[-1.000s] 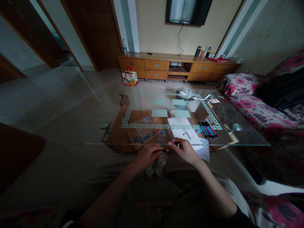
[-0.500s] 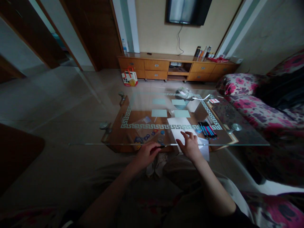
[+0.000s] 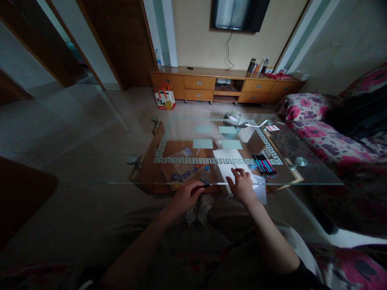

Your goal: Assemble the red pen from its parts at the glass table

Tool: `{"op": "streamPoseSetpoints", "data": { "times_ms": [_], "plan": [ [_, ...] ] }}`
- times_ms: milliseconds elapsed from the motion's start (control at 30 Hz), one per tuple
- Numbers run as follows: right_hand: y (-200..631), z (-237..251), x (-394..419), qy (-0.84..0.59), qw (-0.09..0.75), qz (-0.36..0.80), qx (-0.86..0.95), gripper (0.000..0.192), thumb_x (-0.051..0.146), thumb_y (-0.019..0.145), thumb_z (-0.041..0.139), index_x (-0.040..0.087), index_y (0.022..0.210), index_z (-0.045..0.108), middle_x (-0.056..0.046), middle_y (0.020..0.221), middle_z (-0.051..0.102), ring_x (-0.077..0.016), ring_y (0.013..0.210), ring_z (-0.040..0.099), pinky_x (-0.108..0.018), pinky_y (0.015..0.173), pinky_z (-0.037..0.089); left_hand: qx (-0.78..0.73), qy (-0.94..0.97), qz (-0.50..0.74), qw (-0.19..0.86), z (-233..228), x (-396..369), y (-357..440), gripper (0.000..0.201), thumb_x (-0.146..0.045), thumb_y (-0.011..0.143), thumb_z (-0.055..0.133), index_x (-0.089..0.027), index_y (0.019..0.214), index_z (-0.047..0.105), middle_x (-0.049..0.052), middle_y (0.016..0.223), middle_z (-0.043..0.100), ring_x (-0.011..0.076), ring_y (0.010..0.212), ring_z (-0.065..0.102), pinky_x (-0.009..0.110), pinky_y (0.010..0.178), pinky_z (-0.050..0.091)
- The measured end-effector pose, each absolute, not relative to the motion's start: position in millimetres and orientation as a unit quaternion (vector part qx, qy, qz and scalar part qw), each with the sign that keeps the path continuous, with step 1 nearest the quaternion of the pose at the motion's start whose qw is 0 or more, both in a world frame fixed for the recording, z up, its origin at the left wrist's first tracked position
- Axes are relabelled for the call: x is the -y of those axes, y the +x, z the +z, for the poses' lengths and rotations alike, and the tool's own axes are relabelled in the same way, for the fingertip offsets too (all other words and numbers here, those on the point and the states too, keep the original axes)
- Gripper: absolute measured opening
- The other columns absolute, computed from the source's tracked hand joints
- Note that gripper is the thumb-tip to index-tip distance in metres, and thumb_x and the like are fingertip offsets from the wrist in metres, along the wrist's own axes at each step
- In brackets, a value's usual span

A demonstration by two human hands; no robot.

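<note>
Left fingers (image 3: 195, 184) pinch a slim black piece (image 3: 206, 186); right fingers (image 3: 241, 174) spread.

Just below frame centre we see a slim black pen piece (image 3: 206, 186), nearly level; right of it, white paper (image 3: 223, 170).

No words or numbers can be read for sure here. The paper bag (image 3: 165, 99) on the floor, far and to the left, has dark writing on its white side and pale writing on a red strip along the bottom, but it is too small to read. The TV (image 3: 241, 15) on the far wall has a tiny pale mark on its bottom edge, too small to read. The white card (image 3: 272, 128) on the far right of the glass table (image 3: 314, 169) has red print, and that is too blurry to read.
</note>
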State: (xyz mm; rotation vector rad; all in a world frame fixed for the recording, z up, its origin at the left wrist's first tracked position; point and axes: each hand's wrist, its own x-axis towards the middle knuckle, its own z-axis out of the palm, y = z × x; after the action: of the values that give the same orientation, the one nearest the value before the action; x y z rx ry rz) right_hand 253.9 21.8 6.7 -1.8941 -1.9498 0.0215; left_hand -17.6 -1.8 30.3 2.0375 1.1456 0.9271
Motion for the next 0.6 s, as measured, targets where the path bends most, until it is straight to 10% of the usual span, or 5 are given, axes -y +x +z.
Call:
{"op": "streamPoseSetpoints", "data": {
  "times_ms": [600],
  "plan": [
    [228, 34, -21, -0.504, 0.439, 0.374, 0.643, 0.027, 0.042, 0.088, 0.064, 0.018, 0.101, 0.071, -0.008, 0.095, 0.071, -0.0178, 0.078, 0.062, -0.03, 0.07, 0.05, -0.444, 0.775, 0.361, 0.27, 24, 0, -18, 0.022, -0.023, 0.096, 0.053, -0.022, 0.111, 0.069, 0.006, 0.104, 0.071, 0.0195, 0.096, 0.067, 0.033, 0.09, 0.051]
  ]
}}
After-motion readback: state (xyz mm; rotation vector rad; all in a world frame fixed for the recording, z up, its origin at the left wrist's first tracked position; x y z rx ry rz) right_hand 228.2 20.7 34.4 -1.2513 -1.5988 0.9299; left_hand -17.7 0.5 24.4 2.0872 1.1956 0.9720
